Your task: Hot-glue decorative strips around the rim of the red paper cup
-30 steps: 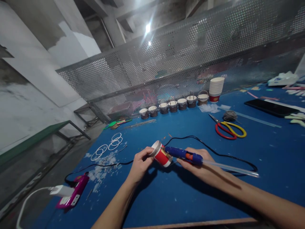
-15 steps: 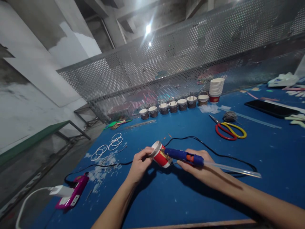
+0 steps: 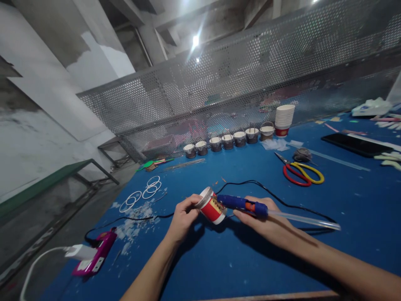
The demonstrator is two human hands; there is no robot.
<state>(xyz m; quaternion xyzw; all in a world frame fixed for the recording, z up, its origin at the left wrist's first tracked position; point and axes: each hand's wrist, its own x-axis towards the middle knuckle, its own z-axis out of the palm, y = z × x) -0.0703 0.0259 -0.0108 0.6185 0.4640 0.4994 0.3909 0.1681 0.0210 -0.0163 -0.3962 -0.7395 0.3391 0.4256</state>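
My left hand grips a red and white paper cup by its rim, tilted above the table. A grey band runs around the cup just under the rim. In my right hand is a blue glue gun, its nozzle close against the cup's side; whether they touch I cannot tell. A clear glue stick juts from the back of the gun. The fingers of my right hand are partly hidden behind the gun.
Wrapped cups line the back, beside a paper cup stack. Scissors, grey yarn and a phone lie right. White rings and a purple power strip lie left; a black cord crosses the table.
The cup has turned slightly in my left hand, so more of its printed side shows. The glue gun stays at the cup's side, with a slight shift.
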